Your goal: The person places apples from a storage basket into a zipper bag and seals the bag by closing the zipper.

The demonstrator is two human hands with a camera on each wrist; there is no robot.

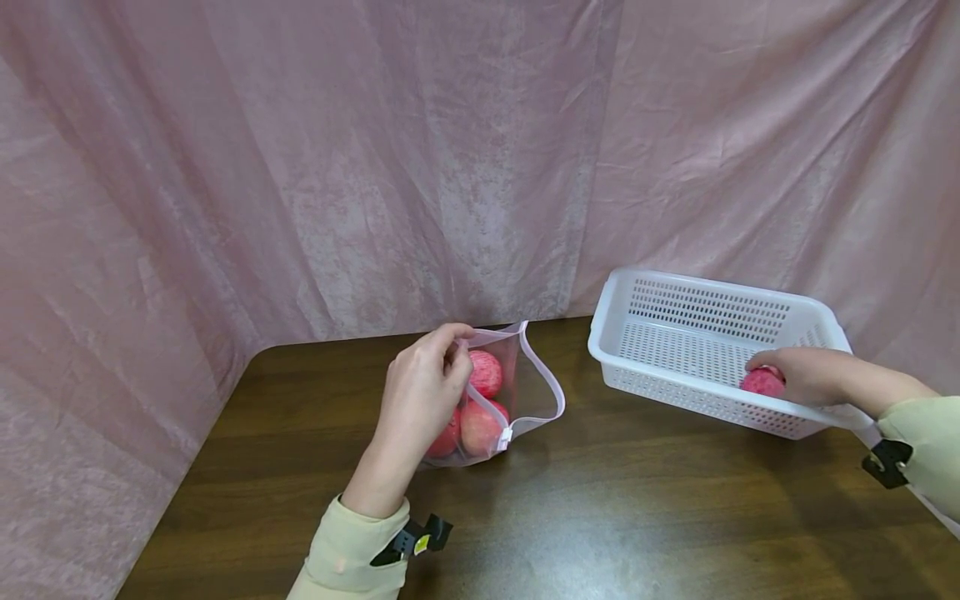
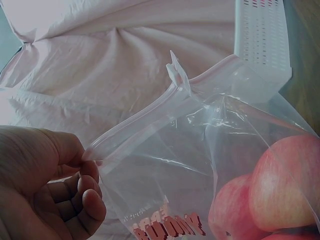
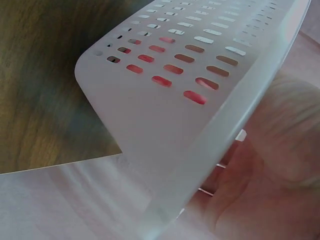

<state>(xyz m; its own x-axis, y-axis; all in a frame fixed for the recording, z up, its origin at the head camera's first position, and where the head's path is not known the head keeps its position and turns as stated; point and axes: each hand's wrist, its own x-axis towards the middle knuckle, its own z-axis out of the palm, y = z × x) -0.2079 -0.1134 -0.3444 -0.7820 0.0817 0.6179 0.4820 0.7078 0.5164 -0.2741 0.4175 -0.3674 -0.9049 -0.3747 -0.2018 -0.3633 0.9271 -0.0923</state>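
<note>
The apple (image 1: 761, 382) is inside the white basket (image 1: 675, 393), towards its right end and close by the near wall; the right hand (image 1: 806, 375) reaches over the basket's rim and has its fingers curled round this apple from above; how firm that hold is I cannot tell, since the basket's wall and the hand itself hide the fingertips; in the right wrist view, red shows through the basket's slots.

To the left of the basket, and apart from it, the clear bag (image 1: 512, 358) stands on the table with its mouth gaping on the side towards the basket; at least three apples (image 1: 483, 427) sit in it; its zip slider (image 1: 506, 435) is at the near end of the mouth; the left hand (image 1: 423, 387), on the side of the bag away from the basket, pinches the bag's edge between thumb and forefinger, the other fingers loosely bent.

The step in hand seems to be picking up the apple while the bag is kept open; the next move would call for lifting clear of the basket's rim, with the left-hand pinch held steady so that the mouth does not fold shut.

Under the basket is the brown table (image 1: 562, 517); behind the basket hangs a pink curtain (image 1: 450, 167).
</note>
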